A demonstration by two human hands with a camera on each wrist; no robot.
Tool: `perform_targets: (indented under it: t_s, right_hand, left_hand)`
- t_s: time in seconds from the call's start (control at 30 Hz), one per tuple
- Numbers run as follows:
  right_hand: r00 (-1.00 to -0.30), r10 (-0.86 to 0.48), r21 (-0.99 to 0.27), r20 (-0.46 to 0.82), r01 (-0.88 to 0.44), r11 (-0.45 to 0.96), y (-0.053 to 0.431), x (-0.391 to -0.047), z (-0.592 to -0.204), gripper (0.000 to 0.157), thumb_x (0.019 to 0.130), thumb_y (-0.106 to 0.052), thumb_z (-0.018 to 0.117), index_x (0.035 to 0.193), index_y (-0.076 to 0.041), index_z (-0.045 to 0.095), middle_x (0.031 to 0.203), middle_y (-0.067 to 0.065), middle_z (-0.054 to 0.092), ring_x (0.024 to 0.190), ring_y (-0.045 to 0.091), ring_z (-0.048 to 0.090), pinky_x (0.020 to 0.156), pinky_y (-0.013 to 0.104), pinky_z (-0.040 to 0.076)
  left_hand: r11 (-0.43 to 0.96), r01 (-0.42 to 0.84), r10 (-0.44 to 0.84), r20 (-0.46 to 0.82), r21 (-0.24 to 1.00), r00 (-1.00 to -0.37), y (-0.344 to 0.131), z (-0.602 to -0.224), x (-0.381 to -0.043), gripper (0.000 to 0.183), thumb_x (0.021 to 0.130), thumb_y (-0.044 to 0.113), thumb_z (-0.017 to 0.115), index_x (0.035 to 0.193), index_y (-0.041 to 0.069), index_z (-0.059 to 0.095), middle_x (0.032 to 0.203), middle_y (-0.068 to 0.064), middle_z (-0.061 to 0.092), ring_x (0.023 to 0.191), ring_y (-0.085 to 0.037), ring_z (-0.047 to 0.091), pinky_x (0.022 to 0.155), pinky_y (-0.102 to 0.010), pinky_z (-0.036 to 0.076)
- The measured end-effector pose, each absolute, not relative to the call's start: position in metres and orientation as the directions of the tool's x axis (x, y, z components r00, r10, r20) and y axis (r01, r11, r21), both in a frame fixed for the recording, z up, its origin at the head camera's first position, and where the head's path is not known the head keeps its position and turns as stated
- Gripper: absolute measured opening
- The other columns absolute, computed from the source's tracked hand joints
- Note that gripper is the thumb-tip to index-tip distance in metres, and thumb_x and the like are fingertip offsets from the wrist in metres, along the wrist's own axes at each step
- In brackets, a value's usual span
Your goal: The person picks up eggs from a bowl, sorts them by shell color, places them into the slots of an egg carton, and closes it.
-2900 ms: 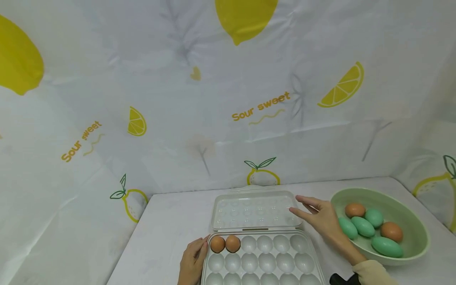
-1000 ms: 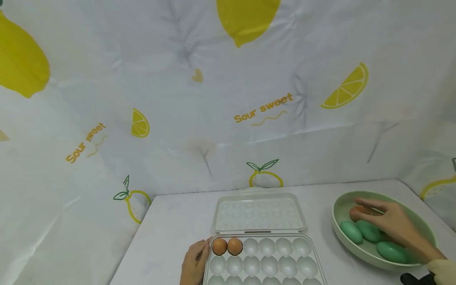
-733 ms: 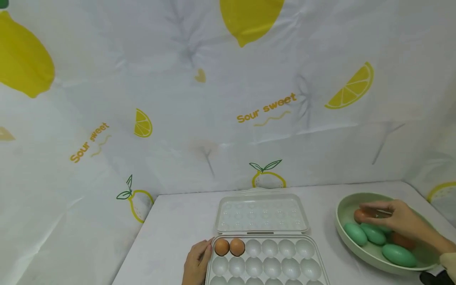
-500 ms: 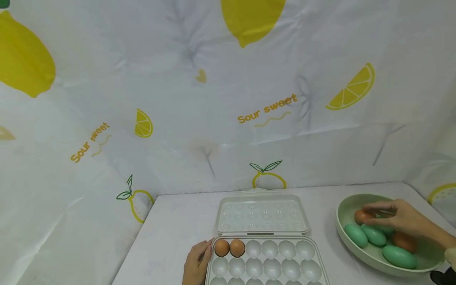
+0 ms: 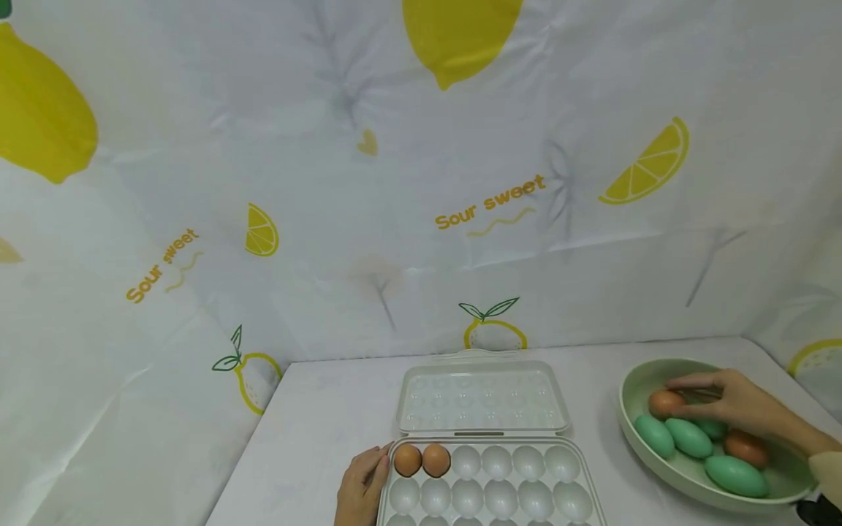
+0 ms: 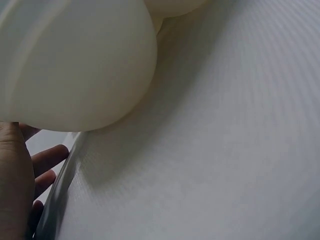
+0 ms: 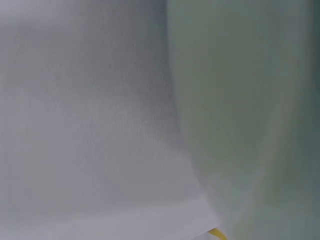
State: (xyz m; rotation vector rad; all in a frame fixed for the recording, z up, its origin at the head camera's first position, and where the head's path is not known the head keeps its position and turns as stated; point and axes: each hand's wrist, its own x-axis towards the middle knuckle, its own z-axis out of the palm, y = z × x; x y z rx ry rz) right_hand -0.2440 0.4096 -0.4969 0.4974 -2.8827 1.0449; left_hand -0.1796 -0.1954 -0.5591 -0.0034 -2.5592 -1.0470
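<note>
My left hand (image 5: 362, 484) rests against the left side of a pale egg tray (image 5: 483, 443) with an open lid. In the left wrist view, fingers (image 6: 50, 159) of that hand lie loosely beside the rounded, off-white underside of the tray (image 6: 90, 65). Two brown eggs (image 5: 408, 460) sit side by side in the back row at the left; the other visible cups hold nothing. Over on the right, my right hand (image 5: 740, 405) reaches into a green bowl (image 5: 684, 478), thumb and fingers pinching a brown egg (image 5: 666, 403) near its back left.
Several green eggs (image 5: 735, 475) and another brown egg (image 5: 746, 448) lie in the bowl. The clear lid (image 5: 483, 398) leans back behind the tray. A white cloth covers the table (image 5: 296, 438), and a lemon-print curtain (image 5: 368, 219) hangs behind. Bowl wall (image 7: 225, 100) fills much of the right wrist view.
My right hand has gone from beside the tray's lid into the bowl and onto the brown egg, which has shifted slightly left lately. The left hand has stayed at the tray.
</note>
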Motion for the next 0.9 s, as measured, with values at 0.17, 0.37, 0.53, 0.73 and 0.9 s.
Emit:
perform_targets:
  t_s: [0.17,0.37,0.53,0.73,0.9]
  right_hand:
    - [-0.927,-0.329,-0.625,0.178,-0.365,0.690,0.400,-0.244,-0.499,0.033,0.085,-0.015,0.082,0.117,-0.009,0.076,0.110,-0.035,0.065,0.101,-0.025,0.049,0.075,0.005,0.043]
    - [-0.891,-0.370,-0.648,0.263,-0.448,0.616,0.392,-0.247,-0.506,0.036,0.082,-0.005,0.082,0.117,-0.011,0.077,0.112,-0.037,0.063,0.102,-0.023,0.052,0.075,0.004,0.044]
    - [-0.878,-0.409,-0.708,0.250,-0.454,0.541,0.389,-0.246,-0.511,0.041,0.084,0.000,0.078,0.124,-0.002,0.071,0.115,-0.037,0.063,0.104,-0.022,0.054,0.077,0.002,0.044]
    - [-0.894,-0.408,-0.725,0.186,-0.405,0.557,0.384,-0.246,-0.514,0.045,0.087,-0.005,0.078,0.128,0.010,0.065,0.115,-0.041,0.058,0.105,-0.024,0.051,0.076,0.006,0.048]
    - [-0.867,-0.417,-0.733,0.272,-0.468,0.493,0.378,-0.246,-0.518,0.041,0.085,0.003,0.078,0.125,0.003,0.070,0.117,-0.037,0.062,0.106,-0.022,0.054,0.076,0.005,0.049]
  left_hand:
    - [0.718,0.141,-0.137,0.337,0.682,-0.931,-0.195,-0.558,-0.180,0.023,0.102,0.036,0.061,0.117,0.030,0.078,0.113,0.012,0.077,0.117,-0.022,0.068,0.103,-0.051,0.056]
    - [0.719,0.171,-0.115,0.358,0.673,-0.927,-0.198,-0.556,-0.181,0.024,0.102,0.032,0.061,0.117,0.026,0.078,0.114,0.006,0.077,0.116,-0.024,0.068,0.102,-0.050,0.056]
    - [0.711,0.165,-0.121,0.350,0.684,-0.929,-0.198,-0.557,-0.181,0.024,0.102,0.033,0.062,0.118,0.026,0.078,0.115,0.006,0.077,0.116,-0.024,0.068,0.103,-0.050,0.056]
    - [0.708,0.147,-0.138,0.340,0.691,-0.930,-0.197,-0.561,-0.179,0.023,0.101,0.033,0.063,0.118,0.028,0.078,0.114,0.010,0.076,0.116,-0.021,0.068,0.103,-0.046,0.056]
    - [0.715,0.180,-0.129,0.381,0.676,-0.916,-0.197,-0.561,-0.178,0.022,0.100,0.028,0.065,0.116,0.026,0.079,0.112,0.009,0.077,0.113,-0.019,0.068,0.101,-0.043,0.057]
